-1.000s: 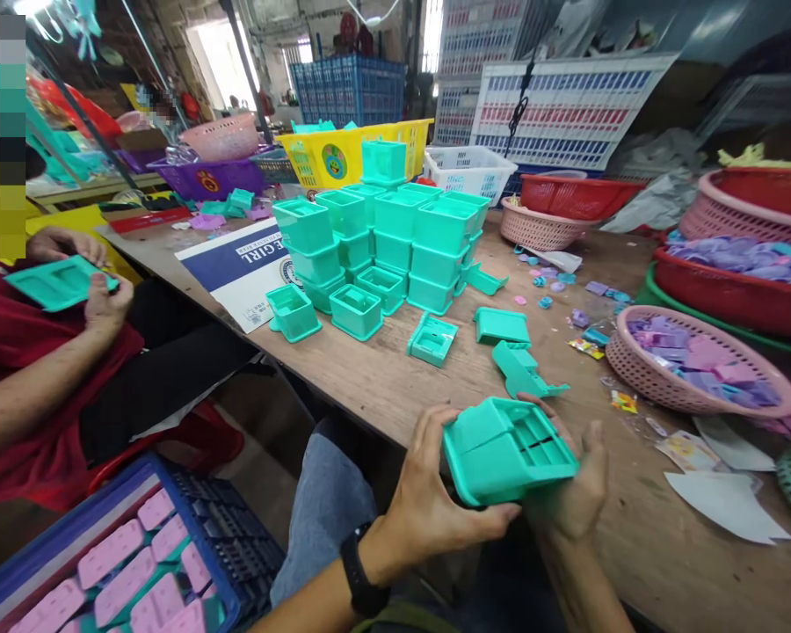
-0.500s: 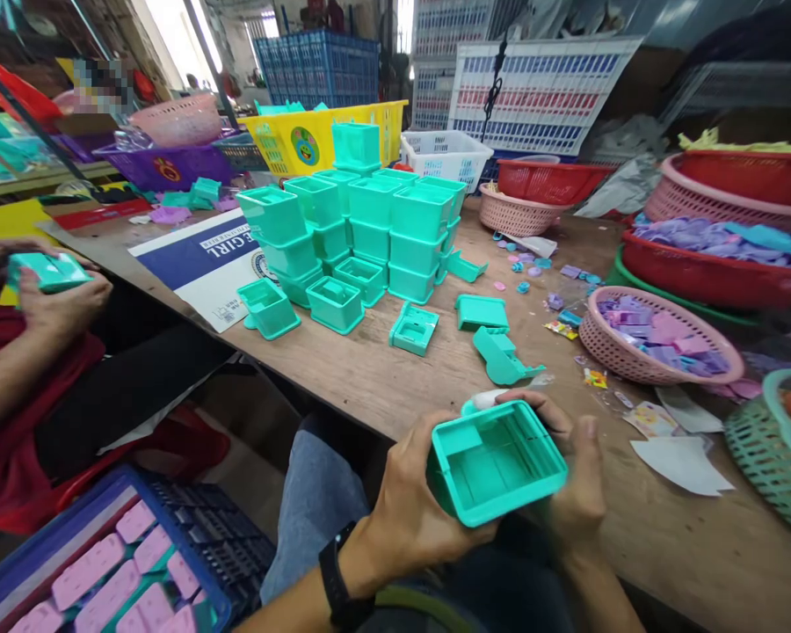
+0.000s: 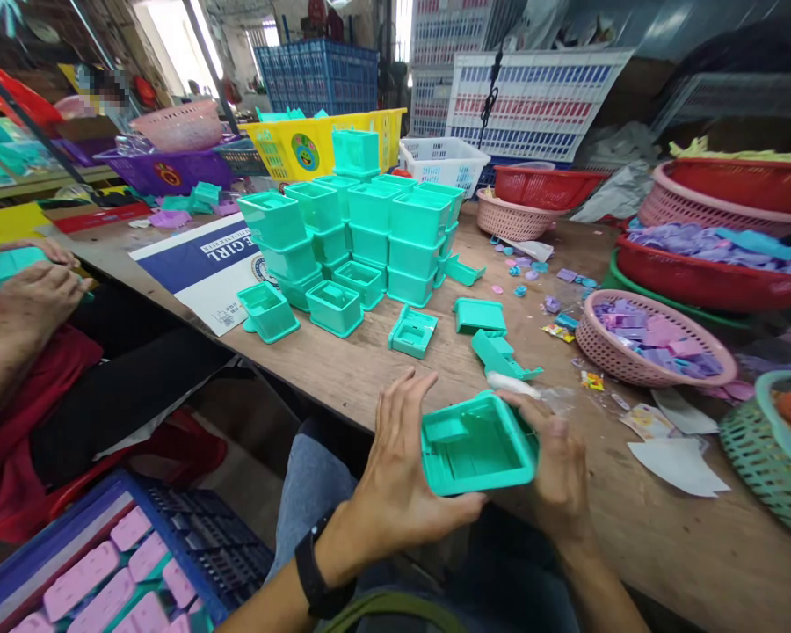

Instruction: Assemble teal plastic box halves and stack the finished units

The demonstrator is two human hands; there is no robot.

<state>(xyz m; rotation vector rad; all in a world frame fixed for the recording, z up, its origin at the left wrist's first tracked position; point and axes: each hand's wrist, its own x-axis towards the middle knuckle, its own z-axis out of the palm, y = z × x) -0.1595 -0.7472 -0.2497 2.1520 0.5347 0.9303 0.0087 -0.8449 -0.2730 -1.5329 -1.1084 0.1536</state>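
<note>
A teal plastic box (image 3: 478, 470), hollow with its opening tilted toward me, is held between my hands above the table's front edge. My left hand (image 3: 395, 479) cradles its left end, the thumb under the lower rim and the fingers stretched up alongside. My right hand (image 3: 560, 475) grips the right end, fingers partly behind it. By the right fingertips shows a white rounded thing (image 3: 511, 383); I cannot tell whether it covers a finger. Just beyond lie a teal curved part (image 3: 501, 353), a teal part (image 3: 480, 315) and a teal frame-like piece (image 3: 413, 331).
Stacked teal boxes (image 3: 412, 255) stand mid-table beside a printed cardboard sheet (image 3: 198, 272). Pink basket (image 3: 652, 365) and red basin (image 3: 699, 272) of purple parts are at right. A co-worker's hands (image 3: 30, 294) hold a teal piece at left. Below is a blue crate (image 3: 204, 536) with pink-topped pieces.
The box has moved slightly up and left, and its tilt has changed. My left fingers have straightened upward from around its side. The co-worker's hands have shifted left.
</note>
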